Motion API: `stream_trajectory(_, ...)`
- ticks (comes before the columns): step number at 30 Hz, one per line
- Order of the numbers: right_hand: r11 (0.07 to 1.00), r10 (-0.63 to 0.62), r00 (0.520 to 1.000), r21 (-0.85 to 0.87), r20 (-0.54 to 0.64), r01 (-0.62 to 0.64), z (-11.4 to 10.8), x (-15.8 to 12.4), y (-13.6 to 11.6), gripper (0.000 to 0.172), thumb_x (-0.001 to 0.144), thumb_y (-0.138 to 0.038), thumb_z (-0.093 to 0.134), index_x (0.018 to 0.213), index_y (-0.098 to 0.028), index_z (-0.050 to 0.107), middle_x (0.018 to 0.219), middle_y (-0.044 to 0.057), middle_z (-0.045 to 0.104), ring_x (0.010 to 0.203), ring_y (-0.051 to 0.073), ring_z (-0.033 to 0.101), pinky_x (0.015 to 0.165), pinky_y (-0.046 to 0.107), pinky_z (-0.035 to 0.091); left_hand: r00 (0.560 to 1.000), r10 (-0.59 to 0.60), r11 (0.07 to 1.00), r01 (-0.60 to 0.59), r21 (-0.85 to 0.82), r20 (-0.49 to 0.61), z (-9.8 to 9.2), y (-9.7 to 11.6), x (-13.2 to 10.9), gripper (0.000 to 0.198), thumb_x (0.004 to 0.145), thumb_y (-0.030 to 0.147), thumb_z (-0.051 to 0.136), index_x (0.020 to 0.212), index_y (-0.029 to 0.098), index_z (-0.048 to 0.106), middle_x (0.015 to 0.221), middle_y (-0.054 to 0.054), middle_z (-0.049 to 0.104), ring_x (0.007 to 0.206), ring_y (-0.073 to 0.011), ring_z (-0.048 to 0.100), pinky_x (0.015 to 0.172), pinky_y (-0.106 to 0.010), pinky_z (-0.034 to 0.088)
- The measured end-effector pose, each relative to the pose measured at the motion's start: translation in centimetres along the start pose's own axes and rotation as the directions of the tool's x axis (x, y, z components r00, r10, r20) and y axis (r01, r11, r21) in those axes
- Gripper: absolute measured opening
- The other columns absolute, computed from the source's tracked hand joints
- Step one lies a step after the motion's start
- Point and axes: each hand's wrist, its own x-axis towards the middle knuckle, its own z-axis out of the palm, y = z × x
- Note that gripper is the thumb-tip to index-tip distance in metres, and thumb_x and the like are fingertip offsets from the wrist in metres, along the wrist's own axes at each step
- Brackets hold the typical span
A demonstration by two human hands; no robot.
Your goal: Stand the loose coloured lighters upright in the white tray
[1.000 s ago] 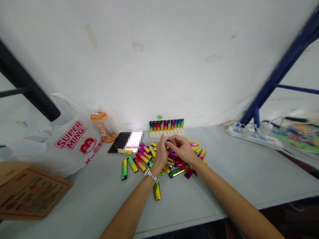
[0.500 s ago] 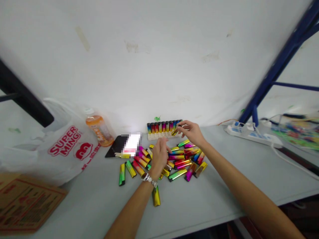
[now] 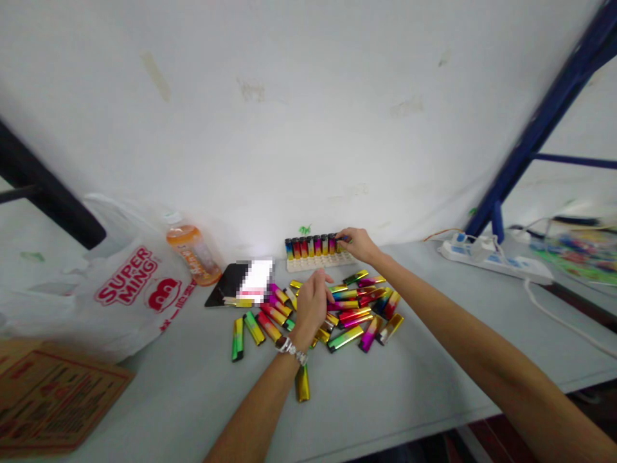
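Note:
A pale rack [image 3: 321, 260] stands against the wall with a row of shiny multicoloured lighters [image 3: 310, 245] upright in its back part. My right hand [image 3: 359, 244] is closed at the rack's right end, its fingertips around the top of a lighter that they mostly hide. Over the pile of loose lighters [image 3: 351, 315], my left hand [image 3: 312, 301] hovers with its fingers curled together. Whatever the left hand may hold is hidden. One gold lighter [image 3: 303, 386] lies apart, near my left wrist.
Left of the pile are a dark tablet-like object [image 3: 224, 286] with a blurred bright area, an orange drink bottle [image 3: 193, 254], a white plastic bag [image 3: 120, 315] and a cardboard box [image 3: 58, 399]. A power strip [image 3: 496, 260] and a blue metal post [image 3: 535, 122] are on the right.
My right hand has moved slightly left and back, bringing the tilted lighter from in front of the rack to the right end of its row. My left hand stays almost in place.

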Motion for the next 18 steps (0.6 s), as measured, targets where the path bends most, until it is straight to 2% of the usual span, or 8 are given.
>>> stream_trajectory(7, 0.999, -0.011, 1.000, 0.038, 0.012, 0.011, 0.2, 0.3, 0.1, 0.023, 0.082, -0.015, 0.062, 0.101, -0.015, 0.074, 0.096, 0.007, 0.074, 0.079, 0.017, 0.066, 0.081, 0.028, 0.049, 0.999, 0.037, 0.999, -0.037, 0.023, 0.003, 0.0, -0.2, 0.2, 0.049, 0.090, 0.059, 0.039, 0.078, 0.018, 0.062, 0.047, 0.001, 0.056, 0.043, -0.0132, 0.049, 0.046, -0.025, 0.031)
stream_trajectory(12, 0.997, 0.062, 0.994, 0.048, -0.089, -0.058, 0.8, -0.6, 0.2, 0.024, 0.083, -0.018, 0.061, 0.106, -0.014, 0.068, 0.094, 0.006, 0.070, 0.075, 0.015, 0.063, 0.076, 0.027, 0.049, 0.999, 0.044, 0.996, -0.045, 0.074, 0.006, -0.1, -0.2, 0.2, 0.052, 0.090, 0.061, 0.037, 0.077, 0.018, 0.063, 0.048, 0.001, 0.057, 0.043, -0.0135, 0.050, 0.047, -0.025, 0.033)
stream_trajectory(15, 0.998, 0.049, 0.987, -0.037, -0.150, -0.055, 1.2, -1.6, -0.1, 0.024, 0.089, -0.026, 0.056, 0.106, -0.016, 0.069, 0.105, 0.009, 0.062, 0.082, 0.015, 0.061, 0.081, 0.027, 0.048, 0.999, 0.053, 0.995, -0.053, 0.084, -0.002, 0.0, -0.2, 0.2, 0.054, 0.090, 0.061, 0.036, 0.074, 0.018, 0.063, 0.048, 0.001, 0.057, 0.043, -0.0134, 0.050, 0.047, -0.025, 0.033)
stream_trajectory(18, 0.983, 0.059, 0.987, -0.166, -0.150, -0.084, 1.5, -2.6, -0.6, 0.035, 0.094, -0.036, 0.049, 0.121, -0.021, 0.066, 0.113, 0.010, 0.054, 0.091, 0.018, 0.059, 0.080, 0.028, 0.048, 0.998, 0.068, 0.994, -0.067, 0.092, -0.008, 0.0, -0.1, 0.1, 0.056, 0.091, 0.062, 0.035, 0.071, 0.018, 0.063, 0.047, 0.000, 0.058, 0.043, -0.0134, 0.051, 0.047, -0.025, 0.032)
